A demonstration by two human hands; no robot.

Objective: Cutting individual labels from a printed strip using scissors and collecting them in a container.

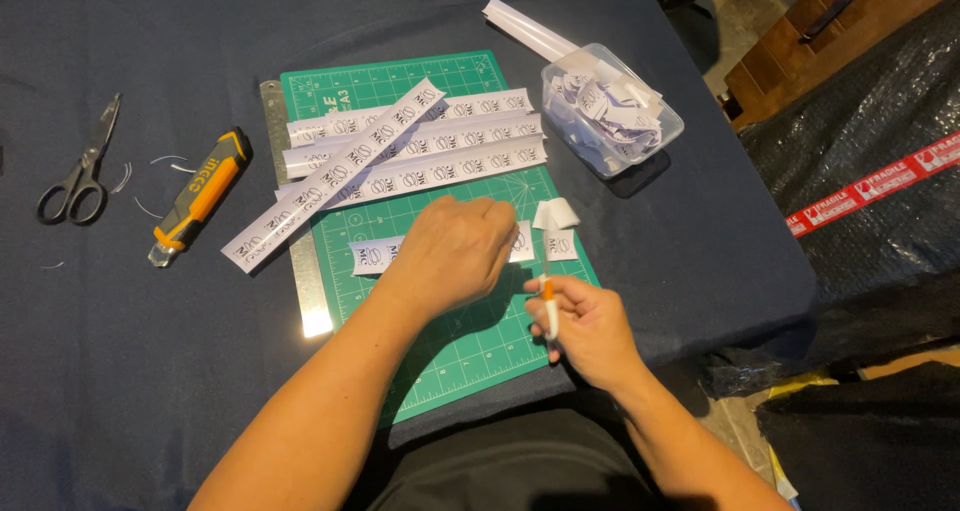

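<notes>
We work at a green mat (470, 356) on a dark table (130, 371), cutting printed paper strips into small pieces. Our left hand (452, 254) lies curled, palm down, on one short strip (378, 256) across the mat's middle, pinning it flat; fingers half closed, gripping nothing we can see. Our right hand (590, 329) is closed around a slim orange-and-white craft knife (548, 306), blade pointing away, tip near the strip's right end, where a small cut piece (555, 214) curls up just beside it. We judge this the slicing step: one piece looks nearly free, the rest of the strip uncut under the left hand. The next cut seems to call for firm downward pressure on the strip, left fingertips kept clear of the blade line, and a short straight draw. Four long strips (420, 146) lie stacked across the mat's far half, one crossing diagonally over a steel ruler (296, 221) at the mat's left edge. A clear tub (668, 131) of cut pieces stands right of them. Well to the left: a box cutter (200, 196) and scissors (80, 166), untouched
</notes>
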